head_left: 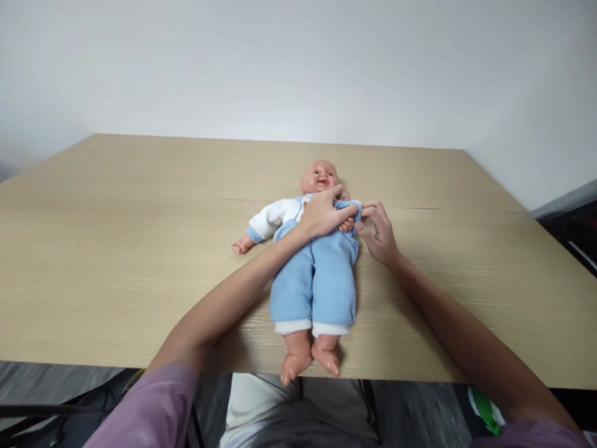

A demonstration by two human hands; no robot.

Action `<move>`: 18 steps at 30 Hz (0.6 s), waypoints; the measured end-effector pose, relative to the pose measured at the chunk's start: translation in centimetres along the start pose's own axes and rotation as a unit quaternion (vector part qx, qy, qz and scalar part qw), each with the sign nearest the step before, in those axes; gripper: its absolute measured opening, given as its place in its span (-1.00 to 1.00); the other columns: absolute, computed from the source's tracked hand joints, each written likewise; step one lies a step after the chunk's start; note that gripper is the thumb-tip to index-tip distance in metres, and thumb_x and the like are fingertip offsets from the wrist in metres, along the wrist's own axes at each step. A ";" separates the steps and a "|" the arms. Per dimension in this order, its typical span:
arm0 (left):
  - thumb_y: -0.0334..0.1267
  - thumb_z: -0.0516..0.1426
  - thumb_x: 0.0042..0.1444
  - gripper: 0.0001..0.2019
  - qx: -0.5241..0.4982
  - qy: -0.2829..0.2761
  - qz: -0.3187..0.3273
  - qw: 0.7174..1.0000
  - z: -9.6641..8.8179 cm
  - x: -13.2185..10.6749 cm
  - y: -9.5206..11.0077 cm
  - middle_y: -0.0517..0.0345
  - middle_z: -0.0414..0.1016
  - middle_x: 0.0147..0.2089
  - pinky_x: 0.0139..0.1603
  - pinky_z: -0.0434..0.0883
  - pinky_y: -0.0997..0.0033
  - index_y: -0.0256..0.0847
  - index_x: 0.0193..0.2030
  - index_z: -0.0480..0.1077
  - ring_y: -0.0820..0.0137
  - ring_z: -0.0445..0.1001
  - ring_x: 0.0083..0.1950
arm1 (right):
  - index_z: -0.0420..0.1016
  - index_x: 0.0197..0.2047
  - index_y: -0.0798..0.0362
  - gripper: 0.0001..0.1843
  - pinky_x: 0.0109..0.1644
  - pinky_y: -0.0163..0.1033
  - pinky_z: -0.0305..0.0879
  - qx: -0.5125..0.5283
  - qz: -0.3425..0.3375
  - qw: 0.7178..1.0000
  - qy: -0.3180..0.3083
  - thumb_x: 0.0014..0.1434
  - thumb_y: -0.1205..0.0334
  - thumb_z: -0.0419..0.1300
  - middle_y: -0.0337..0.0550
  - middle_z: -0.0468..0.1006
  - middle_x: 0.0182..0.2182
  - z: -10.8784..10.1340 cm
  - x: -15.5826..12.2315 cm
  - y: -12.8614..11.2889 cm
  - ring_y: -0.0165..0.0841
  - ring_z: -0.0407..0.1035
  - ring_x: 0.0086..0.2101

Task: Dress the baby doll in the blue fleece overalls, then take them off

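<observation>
A baby doll (313, 267) in a light-blue fleece outfit with white sleeves and white leg hems lies on its back, head away from me. My left hand (323, 211) reaches across the doll's chest, its thumb and fingers closed on blue cloth by the doll's arm on the right. From the right side, my right hand (379, 233) pinches the outer edge of the same blue cloth. The doll's small hand (347, 224) shows just below this cloth, between my two hands. Its other arm (268, 221), in a white sleeve with a blue cuff, stretches out to the left.
The doll rests on a wide wooden table (140, 267), its feet at the front edge. A pale wall (280, 68) stands behind the table. Dark equipment (573, 218) is at the far right. Below the near edge are my legs and a green-and-white object (485, 410).
</observation>
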State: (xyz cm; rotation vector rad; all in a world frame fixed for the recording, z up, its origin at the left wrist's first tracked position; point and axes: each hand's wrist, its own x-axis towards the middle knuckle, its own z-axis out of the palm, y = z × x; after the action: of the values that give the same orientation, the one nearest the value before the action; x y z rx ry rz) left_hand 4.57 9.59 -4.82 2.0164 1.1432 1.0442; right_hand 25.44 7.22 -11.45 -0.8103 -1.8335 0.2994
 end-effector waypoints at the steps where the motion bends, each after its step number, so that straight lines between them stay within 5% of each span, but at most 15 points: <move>1: -0.10 0.26 0.23 -0.82 -0.003 -0.002 -0.021 1.000 -0.1 0.1 0.1 0.22 0.57 -0.23 -0.02 0.37 0.24 -0.12 -0.24 0.39 0.27 0.52 -0.13 | 0.57 -0.11 -0.13 -0.68 0.09 0.08 0.51 0.008 0.004 1.000 0.007 0.57 -0.18 0.27 -0.07 0.61 -0.07 0.1 0.0 0.0 -0.10 0.51 -0.06; 6: -0.12 0.20 0.34 -0.77 0.011 -0.045 -0.058 0.997 -0.7 0.5 0.5 0.22 0.51 -0.30 -0.06 0.31 0.23 -0.12 -0.32 0.35 0.26 0.49 -0.15 | 0.62 -0.14 -0.14 -0.63 0.19 0.03 0.51 0.089 0.102 0.990 0.032 0.55 -0.23 0.30 -0.12 0.65 -0.12 0.6 0.0 -0.3 -0.13 0.56 -0.03; 12: -0.14 0.26 0.31 -0.73 0.024 -0.075 -0.062 0.995 -1.0 1.4 -0.4 0.25 0.42 -0.35 -0.14 0.23 0.24 -0.12 -0.37 0.32 0.30 0.41 -0.22 | 0.45 -0.21 -0.14 -0.52 0.13 -0.07 0.56 0.228 0.288 0.927 0.076 0.44 -0.37 0.27 -0.20 0.60 -0.24 1.6 -0.3 0.4 -0.19 0.57 -0.12; 18: -0.20 0.24 0.31 -0.78 -0.017 -0.096 -0.063 0.993 -1.1 1.8 -1.4 0.26 0.40 -0.31 -0.11 0.25 0.25 -0.12 -0.33 0.33 0.32 0.38 -0.21 | 0.44 -0.24 -0.12 -0.58 0.17 -0.12 0.50 0.130 0.306 0.939 0.092 0.40 -0.28 0.32 -0.22 0.51 -0.22 1.4 -0.7 0.9 -0.23 0.46 -0.08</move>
State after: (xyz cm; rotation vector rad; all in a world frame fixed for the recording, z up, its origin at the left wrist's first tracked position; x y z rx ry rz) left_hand 3.62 11.88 -4.70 1.9433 1.1259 0.7837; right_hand 24.72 7.65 -13.06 -1.1642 -1.2936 0.8162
